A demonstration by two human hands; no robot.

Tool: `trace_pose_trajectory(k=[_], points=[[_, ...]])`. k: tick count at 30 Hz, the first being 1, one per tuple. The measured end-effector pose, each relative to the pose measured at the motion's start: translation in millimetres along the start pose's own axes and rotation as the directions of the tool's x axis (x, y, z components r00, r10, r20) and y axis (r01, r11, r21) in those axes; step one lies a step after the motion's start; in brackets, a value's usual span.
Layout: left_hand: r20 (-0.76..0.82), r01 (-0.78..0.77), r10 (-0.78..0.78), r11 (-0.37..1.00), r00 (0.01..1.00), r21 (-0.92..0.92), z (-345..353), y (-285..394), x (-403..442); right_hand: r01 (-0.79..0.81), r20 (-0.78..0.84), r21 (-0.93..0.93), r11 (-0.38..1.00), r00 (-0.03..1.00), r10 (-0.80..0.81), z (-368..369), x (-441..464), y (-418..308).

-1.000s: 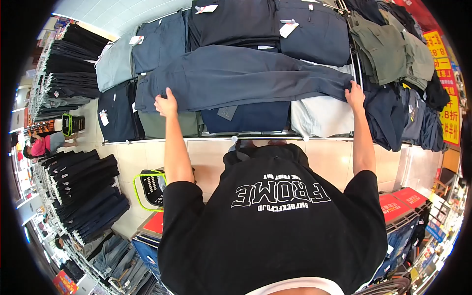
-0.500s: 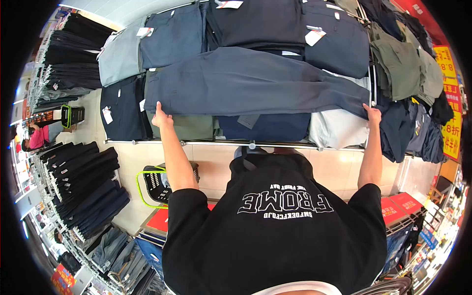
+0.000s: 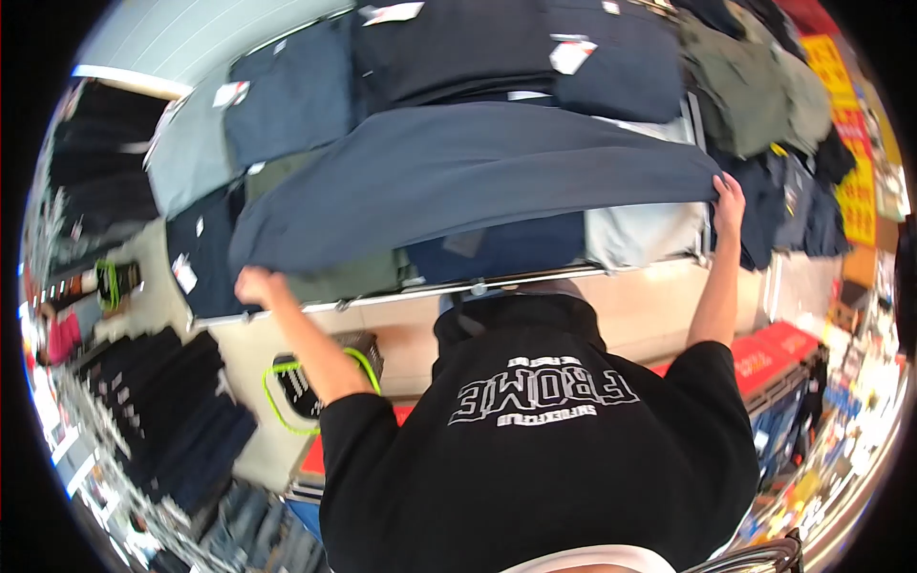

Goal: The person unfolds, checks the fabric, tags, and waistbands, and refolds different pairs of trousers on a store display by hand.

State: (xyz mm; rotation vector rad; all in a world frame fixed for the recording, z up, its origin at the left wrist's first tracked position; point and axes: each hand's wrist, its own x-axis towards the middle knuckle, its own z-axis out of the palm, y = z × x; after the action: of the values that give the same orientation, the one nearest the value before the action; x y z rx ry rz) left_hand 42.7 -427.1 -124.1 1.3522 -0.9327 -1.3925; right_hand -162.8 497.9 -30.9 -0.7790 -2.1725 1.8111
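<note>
A pair of dark grey-blue trousers [image 3: 458, 162] stretches lengthwise over folded trousers on a rack. My left hand [image 3: 260, 286] is closed on its wide end at the left, near the rack's front rail. At the right, my right hand [image 3: 729, 199] grips the narrow leg end. The cloth bows upward between the hands. Under it lie a navy pair [image 3: 497, 250], an olive pair [image 3: 334, 279] and a light grey pair [image 3: 642, 234], each partly covered.
Folded black trousers [image 3: 458, 48] with tags line the back row. Green baskets [image 3: 296, 392] stand on the floor at left. Hanging dark trousers [image 3: 172, 420] fill racks at far left. A person [image 3: 65, 334] is at the far left edge. Red-topped stands [image 3: 764, 358] are behind at right.
My left hand has moved left and toward the front rail, drawing the wide end of the trousers with it. My right hand has risen slightly. The view has shifted and tilted.
</note>
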Motion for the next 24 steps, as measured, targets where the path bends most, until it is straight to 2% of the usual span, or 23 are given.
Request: trace_pose_trajectory(k=[1,2,4,6,8,9,10,12,13,14,16,18,20,22,23,24], points=[[-0.010,-0.019,0.018,1.000,1.000,-0.017,-7.1,4.7,10.5,-0.032,0.006,-0.010,0.999,0.999,0.033,-2.2,-24.3,-29.2],[-0.008,-0.032,0.032,0.999,0.999,0.006,-14.4,7.4,21.1,-0.050,0.082,0.067,0.997,0.996,0.044,-12.8,-33.9,-37.0],[0.020,-0.005,0.002,0.991,1.000,0.135,-21.9,1.1,24.2,-0.101,0.202,0.107,0.989,0.976,0.078,-30.7,-46.9,-29.6],[0.025,0.051,-0.060,0.957,0.998,0.285,-29.5,-18.8,22.3,-0.135,0.263,0.111,0.985,0.959,0.102,-47.7,-44.2,12.2],[0.020,0.166,-0.188,0.909,0.982,0.383,-19.8,-6.3,-36.9,-0.331,0.204,0.002,0.944,0.924,0.324,-55.8,-45.7,49.1],[0.039,0.070,-0.102,0.870,0.994,0.488,-19.0,-7.8,-57.5,-0.391,0.174,-0.072,0.918,0.901,0.398,-54.3,-49.7,54.4],[0.121,0.024,-0.100,0.858,0.988,0.513,-22.8,-19.7,-57.1,-0.452,0.140,-0.144,0.881,0.872,0.470,-51.5,-53.7,60.3],[0.020,-0.083,0.115,0.578,0.993,0.812,-7.6,-10.6,-129.7,-0.474,0.179,-0.105,0.874,0.855,0.486,-48.2,-55.5,68.0],[0.095,-0.194,0.224,0.478,0.970,0.856,1.8,-4.3,-174.6,-0.495,0.191,-0.089,0.864,0.843,0.502,-46.4,-54.2,70.1],[0.178,-0.296,0.324,0.364,0.929,0.883,9.4,-3.2,-215.1,-0.520,0.179,-0.084,0.850,0.831,0.526,-41.5,-58.3,59.3],[0.485,-0.616,0.430,0.245,0.761,0.749,14.7,-17.1,-266.0,-0.556,0.159,-0.094,0.826,0.811,0.563,-34.5,-62.0,43.3],[0.729,-0.885,0.505,0.209,0.462,0.416,19.6,-41.5,-302.4,-0.531,0.193,-0.126,0.838,0.815,0.546,-35.0,-62.5,36.3],[0.854,-0.953,0.447,0.255,0.264,0.161,34.0,-33.9,-373.1,-0.504,0.228,-0.160,0.848,0.817,0.529,-38.5,-64.0,33.6],[0.912,-0.988,0.390,0.137,0.124,0.076,40.5,-37.8,-431.6,-0.335,0.289,-0.109,0.936,0.890,0.352,-43.7,-65.8,29.3],[0.948,-0.996,0.311,0.083,0.069,0.045,42.3,-32.6,-451.8,-0.252,0.247,-0.055,0.966,0.934,0.258,-47.5,-67.9,23.1],[0.947,-0.989,0.318,0.146,0.053,0.006,43.7,-38.4,-464.8,-0.258,0.245,-0.048,0.965,0.933,0.262,-51.4,-68.1,29.2]])
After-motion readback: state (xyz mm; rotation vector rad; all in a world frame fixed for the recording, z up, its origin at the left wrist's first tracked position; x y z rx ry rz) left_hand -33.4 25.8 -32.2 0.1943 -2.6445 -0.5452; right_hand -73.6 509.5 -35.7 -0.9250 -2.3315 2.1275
